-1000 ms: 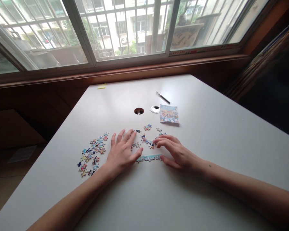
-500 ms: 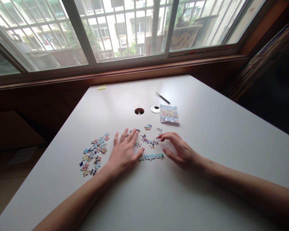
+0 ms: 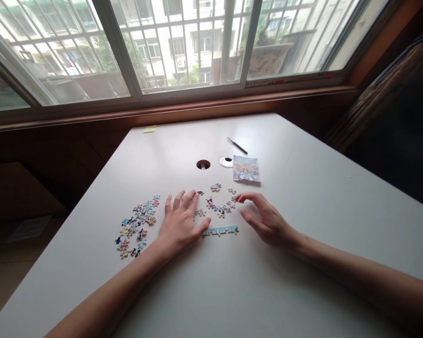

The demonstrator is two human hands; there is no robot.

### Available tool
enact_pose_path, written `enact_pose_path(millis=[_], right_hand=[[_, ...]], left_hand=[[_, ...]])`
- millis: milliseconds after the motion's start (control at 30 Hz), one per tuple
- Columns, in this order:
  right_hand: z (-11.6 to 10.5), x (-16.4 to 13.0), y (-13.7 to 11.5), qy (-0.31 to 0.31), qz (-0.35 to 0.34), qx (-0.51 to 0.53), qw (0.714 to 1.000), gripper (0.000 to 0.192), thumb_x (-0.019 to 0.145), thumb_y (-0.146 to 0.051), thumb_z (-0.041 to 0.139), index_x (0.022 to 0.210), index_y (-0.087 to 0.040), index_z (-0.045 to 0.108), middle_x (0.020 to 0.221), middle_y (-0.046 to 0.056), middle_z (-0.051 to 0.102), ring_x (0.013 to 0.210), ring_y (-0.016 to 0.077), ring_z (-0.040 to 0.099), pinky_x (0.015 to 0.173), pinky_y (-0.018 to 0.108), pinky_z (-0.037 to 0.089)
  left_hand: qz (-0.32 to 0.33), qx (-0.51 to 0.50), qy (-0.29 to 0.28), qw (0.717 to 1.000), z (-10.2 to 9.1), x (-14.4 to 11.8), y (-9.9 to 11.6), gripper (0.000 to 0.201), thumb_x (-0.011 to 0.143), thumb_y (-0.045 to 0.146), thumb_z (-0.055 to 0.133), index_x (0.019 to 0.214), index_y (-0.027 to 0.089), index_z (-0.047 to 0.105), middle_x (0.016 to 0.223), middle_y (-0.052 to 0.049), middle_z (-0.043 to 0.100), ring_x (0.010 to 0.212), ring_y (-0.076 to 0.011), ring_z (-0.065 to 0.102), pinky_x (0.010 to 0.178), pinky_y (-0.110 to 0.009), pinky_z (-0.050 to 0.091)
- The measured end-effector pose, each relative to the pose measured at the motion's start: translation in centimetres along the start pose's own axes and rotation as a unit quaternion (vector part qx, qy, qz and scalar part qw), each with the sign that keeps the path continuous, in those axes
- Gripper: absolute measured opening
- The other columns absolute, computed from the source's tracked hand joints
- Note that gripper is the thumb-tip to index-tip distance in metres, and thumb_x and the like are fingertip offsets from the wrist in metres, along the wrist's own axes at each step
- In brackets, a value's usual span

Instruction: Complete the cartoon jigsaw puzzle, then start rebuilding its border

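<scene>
My left hand (image 3: 180,220) lies spread over the table, its fingertips among jigsaw pieces that it partly covers. Its thumb is by the left end of a joined blue strip of puzzle pieces (image 3: 221,230). To the right, my right hand (image 3: 265,218) hovers with fingers apart and slightly curled, nothing visible between them. Its fingertips are close to a loose cluster of jigsaw pieces (image 3: 221,208). A bigger heap of mixed pieces (image 3: 137,225) spreads out left of my left hand. A small group of pieces (image 3: 216,187) lies farther back.
The white table (image 3: 303,197) carries a printed puzzle packet (image 3: 246,169), a black pen (image 3: 237,145) and a metal cable-hole cover (image 3: 226,162). Beside the cover is an open round hole (image 3: 203,165). Yellow tape (image 3: 149,129) marks the back edge, below a barred window (image 3: 183,51).
My right hand has shifted slightly to the right, away from the piece cluster. My left hand stays nearly in place. The whole view has moved a little.
</scene>
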State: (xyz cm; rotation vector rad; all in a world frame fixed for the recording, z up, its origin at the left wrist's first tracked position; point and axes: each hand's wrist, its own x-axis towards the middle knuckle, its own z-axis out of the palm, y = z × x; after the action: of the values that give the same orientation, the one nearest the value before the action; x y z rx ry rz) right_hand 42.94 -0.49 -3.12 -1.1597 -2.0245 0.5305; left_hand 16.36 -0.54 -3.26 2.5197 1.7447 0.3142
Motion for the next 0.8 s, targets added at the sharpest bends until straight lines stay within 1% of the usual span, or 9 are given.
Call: enact_pose_path(millis=[100, 200, 300, 400, 467, 567, 667, 733, 800], right_hand=[[0.0, 0.0, 0.2, 0.022, 0.010, -0.009, 1.000, 0.023, 0.092, -0.026, 0.051, 0.115, -0.025, 0.053, 0.112, 0.007, 0.061, 0.111, 0.0257, 0.057, 0.100, 0.046, 0.045], [0.1, -0.1, 0.6, 0.056, 0.039, -0.023, 0.997, 0.021, 0.091, -0.026, 0.051, 0.111, -0.024, 0.054, 0.111, 0.007, 0.062, 0.110, 0.0264, 0.056, 0.101, 0.048, 0.043], [0.1, -0.1, 1.1, 0.071, 0.071, -0.019, 0.995, 0.021, 0.089, -0.026, 0.051, 0.109, -0.024, 0.055, 0.111, 0.006, 0.062, 0.108, 0.0265, 0.057, 0.099, 0.048, 0.043], [0.1, -0.1, 1.2, 0.075, 0.081, -0.012, 0.994, 0.021, 0.088, -0.026, 0.051, 0.109, -0.024, 0.055, 0.110, 0.006, 0.062, 0.107, 0.0265, 0.056, 0.098, 0.048, 0.043], [0.1, -0.1, 1.1, 0.076, 0.083, -0.011, 0.994, 0.021, 0.088, -0.026, 0.050, 0.109, -0.024, 0.055, 0.110, 0.007, 0.061, 0.107, 0.0265, 0.056, 0.097, 0.048, 0.043], [0.1, -0.1, 1.0, 0.075, 0.085, -0.008, 0.994, 0.021, 0.088, -0.026, 0.050, 0.108, -0.024, 0.055, 0.109, 0.007, 0.061, 0.107, 0.0269, 0.056, 0.096, 0.047, 0.044], [0.1, -0.1, 0.9, 0.073, 0.087, -0.007, 0.994, 0.021, 0.088, -0.026, 0.050, 0.108, -0.024, 0.055, 0.109, 0.007, 0.060, 0.107, 0.0272, 0.056, 0.095, 0.047, 0.045], [0.1, -0.1, 0.9, 0.071, 0.086, -0.006, 0.994, 0.021, 0.088, -0.026, 0.050, 0.108, -0.024, 0.055, 0.109, 0.007, 0.060, 0.107, 0.0271, 0.056, 0.095, 0.046, 0.045], [0.1, -0.1, 1.0, 0.069, 0.085, -0.003, 0.994, 0.021, 0.088, -0.026, 0.051, 0.108, -0.023, 0.055, 0.109, 0.007, 0.060, 0.107, 0.0270, 0.055, 0.096, 0.046, 0.045]], left_hand=[[-0.001, -0.002, 0.001, 1.000, -0.1, 0.0, 0.0, 0.067, 0.093, 0.062, 0.039, 0.149, 0.026, 0.037, 0.156, -0.004, 0.036, 0.146, -0.0323, 0.022, 0.122, -0.059, 0.005], [-0.001, -0.005, 0.002, 1.000, -0.3, -0.1, 0.1, 0.063, 0.093, 0.061, 0.041, 0.147, 0.029, 0.040, 0.156, -0.002, 0.037, 0.146, -0.0319, 0.022, 0.121, -0.059, 0.005], [0.006, -0.007, 0.000, 1.000, -0.3, -0.1, 0.0, 0.064, 0.093, 0.061, 0.041, 0.148, 0.028, 0.039, 0.159, -0.002, 0.033, 0.147, -0.0328, 0.019, 0.121, -0.060, 0.005], [0.020, -0.008, -0.005, 1.000, -0.1, -0.1, -0.1, 0.064, 0.096, 0.055, 0.038, 0.153, 0.026, 0.032, 0.162, -0.001, 0.025, 0.149, -0.0328, 0.014, 0.121, -0.061, 0.004], [0.024, -0.010, -0.011, 1.000, 0.0, 0.0, -0.2, 0.063, 0.097, 0.052, 0.035, 0.154, 0.026, 0.029, 0.162, -0.001, 0.027, 0.150, -0.0323, 0.015, 0.121, -0.061, 0.003], [0.024, -0.012, -0.018, 0.999, 0.0, 0.0, -0.2, 0.063, 0.097, 0.052, 0.035, 0.154, 0.026, 0.030, 0.160, -0.001, 0.030, 0.149, -0.0325, 0.018, 0.121, -0.061, 0.002], [0.023, -0.014, -0.016, 1.000, -0.2, 0.0, -0.1, 0.061, 0.098, 0.050, 0.034, 0.154, 0.026, 0.030, 0.161, 0.000, 0.028, 0.149, -0.0319, 0.016, 0.121, -0.059, 0.003], [0.015, -0.014, -0.009, 1.000, -0.2, -0.1, -0.1, 0.062, 0.097, 0.049, 0.035, 0.153, 0.024, 0.031, 0.161, -0.002, 0.028, 0.149, -0.0315, 0.018, 0.122, -0.058, 0.004], [0.003, -0.013, -0.001, 1.000, -0.2, 0.0, 0.0, 0.064, 0.096, 0.051, 0.038, 0.152, 0.022, 0.033, 0.159, -0.005, 0.033, 0.147, -0.0316, 0.021, 0.122, -0.057, 0.005]])
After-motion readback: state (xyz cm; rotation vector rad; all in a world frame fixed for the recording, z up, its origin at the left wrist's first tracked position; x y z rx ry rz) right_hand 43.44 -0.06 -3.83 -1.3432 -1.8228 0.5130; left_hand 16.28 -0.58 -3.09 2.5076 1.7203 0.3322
